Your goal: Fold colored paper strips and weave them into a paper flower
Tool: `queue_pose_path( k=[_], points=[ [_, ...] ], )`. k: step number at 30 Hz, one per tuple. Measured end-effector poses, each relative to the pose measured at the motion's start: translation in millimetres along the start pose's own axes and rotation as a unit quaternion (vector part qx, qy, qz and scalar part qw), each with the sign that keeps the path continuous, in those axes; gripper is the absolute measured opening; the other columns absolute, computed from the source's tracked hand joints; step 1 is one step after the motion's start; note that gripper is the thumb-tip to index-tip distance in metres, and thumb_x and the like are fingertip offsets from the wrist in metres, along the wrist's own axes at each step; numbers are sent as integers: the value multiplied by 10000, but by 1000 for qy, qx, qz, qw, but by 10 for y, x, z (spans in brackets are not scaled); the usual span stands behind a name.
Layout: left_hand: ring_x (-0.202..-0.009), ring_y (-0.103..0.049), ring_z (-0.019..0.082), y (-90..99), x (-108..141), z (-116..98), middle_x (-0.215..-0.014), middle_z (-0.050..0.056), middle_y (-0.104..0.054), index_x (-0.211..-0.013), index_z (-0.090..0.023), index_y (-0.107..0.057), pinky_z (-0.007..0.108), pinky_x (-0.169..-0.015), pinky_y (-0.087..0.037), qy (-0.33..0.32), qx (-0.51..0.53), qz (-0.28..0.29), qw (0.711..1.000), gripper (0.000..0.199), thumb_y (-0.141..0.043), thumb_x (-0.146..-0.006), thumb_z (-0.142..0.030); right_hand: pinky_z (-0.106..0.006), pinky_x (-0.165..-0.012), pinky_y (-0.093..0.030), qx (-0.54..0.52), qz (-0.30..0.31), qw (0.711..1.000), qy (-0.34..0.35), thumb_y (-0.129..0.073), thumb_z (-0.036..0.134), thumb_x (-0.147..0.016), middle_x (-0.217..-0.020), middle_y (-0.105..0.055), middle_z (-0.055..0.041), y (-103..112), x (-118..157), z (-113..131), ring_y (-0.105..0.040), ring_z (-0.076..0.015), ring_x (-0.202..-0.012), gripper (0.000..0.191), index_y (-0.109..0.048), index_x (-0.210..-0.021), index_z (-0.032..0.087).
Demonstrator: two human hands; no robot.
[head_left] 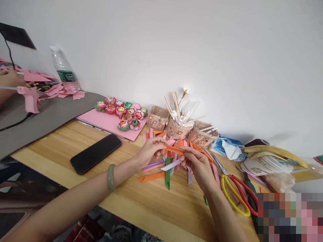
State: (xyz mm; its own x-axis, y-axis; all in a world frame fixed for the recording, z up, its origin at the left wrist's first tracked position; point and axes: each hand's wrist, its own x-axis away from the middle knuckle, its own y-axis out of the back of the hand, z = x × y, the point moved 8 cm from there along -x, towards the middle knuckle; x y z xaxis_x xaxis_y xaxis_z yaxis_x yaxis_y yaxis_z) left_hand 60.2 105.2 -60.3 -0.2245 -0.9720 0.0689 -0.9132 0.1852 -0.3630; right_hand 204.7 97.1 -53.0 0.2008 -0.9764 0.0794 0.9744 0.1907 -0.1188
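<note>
A mosaic of coloured squares is covering the lower right corner — whatever lies beneath it is not showing, and the dark green tool (248, 183) is running in under it. The left edge is cutting off the other person's hand (11, 79), while the bottom edge is cropping both of the wearer's forearms. Fingers are hiding the ends of the orange strip (174, 150). The small print on the bottle's label (66, 76) is staying too small to read.

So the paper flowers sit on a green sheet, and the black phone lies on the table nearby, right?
The sheet under the paper flowers is pink, not green, as the head view shows; the black phone does lie on the table nearby.
</note>
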Motion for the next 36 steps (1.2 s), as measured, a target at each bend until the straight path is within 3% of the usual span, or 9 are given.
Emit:
queue_pose_path(
  k=[4, 7, 12, 16, 21, 27, 31, 36],
  points=[
    [-346, -308, 20, 1, 4, 9, -423, -74, -412, -674, -130, -580, 145, -355, -198, -5, -48, -4, 999, 59, -528, -667, -159, -222, -526, -435, 28, 50, 998, -10, -611, 319, -713, -652, -614, 11, -131, 22, -45, -539, -106, -550, 263, -673, -942, 204],
    [-348, -326, 22, 6, -2, 29, -419, -66, -440, -678, -124, -600, 147, -354, -204, -2, -43, 0, 999, 57, -552, -665, -152, -208, -517, -418, 55, 47, 997, -5, -664, 320, -682, -620, -591, 23, -164, 20, -66, -505, -91, -528, 293, -680, -951, 207],
    [-472, -481, 37, -111, 10, 78, -524, -28, -543, -750, -111, -613, 138, -471, -380, 45, 173, 83, 980, 95, -645, -670, -148, -185, -460, -389, -77, 27, 996, -30, -700, 304, -644, -573, -560, 37, -147, 0, -134, -442, -56, -456, 266, -691, -884, 189],
    [-571, -571, 59, -176, 35, 42, -620, 5, -609, -746, -114, -585, 139, -563, -467, 42, 239, 125, 962, 102, -662, -699, -161, -171, -443, -392, -150, 25, 988, -42, -709, 270, -633, -562, -539, 44, -146, -2, -166, -421, -47, -446, 205, -676, -815, 181],
    [-561, -576, 55, -136, 16, 20, -619, 2, -603, -715, -109, -555, 132, -551, -493, 18, 260, 104, 960, 97, -629, -745, -165, -179, -471, -425, -180, 55, 981, -40, -693, 288, -659, -612, -552, 38, -221, 18, -121, -470, -62, -488, 167, -637, -785, 194],
    [-572, -565, 57, -88, -11, 10, -634, -1, -585, -729, -118, -563, 145, -551, -498, 5, 265, 83, 961, 82, -578, -787, -173, -158, -489, -449, -154, 48, 986, -44, -733, 308, -628, -625, -606, 10, -224, 20, -121, -524, -63, -517, 193, -671, -744, 168],
    [-580, -564, 61, -97, -10, 68, -636, 2, -583, -770, -107, -601, 154, -576, -496, 31, 237, 83, 968, 42, -620, -740, -131, -156, -548, -477, -147, 43, 987, -55, -752, 267, -607, -687, -659, -2, -234, 24, -172, -583, -68, -567, 201, -685, -772, 175],
    [-559, -542, 58, -67, -5, 101, -614, -11, -578, -702, -106, -615, 171, -576, -469, 29, 177, 54, 982, 133, -691, -680, -212, -166, -607, -480, -113, 103, 986, -70, -746, 251, -626, -696, -681, 1, -370, 69, -176, -619, -81, -605, 166, -619, -706, 179]
  ],
)
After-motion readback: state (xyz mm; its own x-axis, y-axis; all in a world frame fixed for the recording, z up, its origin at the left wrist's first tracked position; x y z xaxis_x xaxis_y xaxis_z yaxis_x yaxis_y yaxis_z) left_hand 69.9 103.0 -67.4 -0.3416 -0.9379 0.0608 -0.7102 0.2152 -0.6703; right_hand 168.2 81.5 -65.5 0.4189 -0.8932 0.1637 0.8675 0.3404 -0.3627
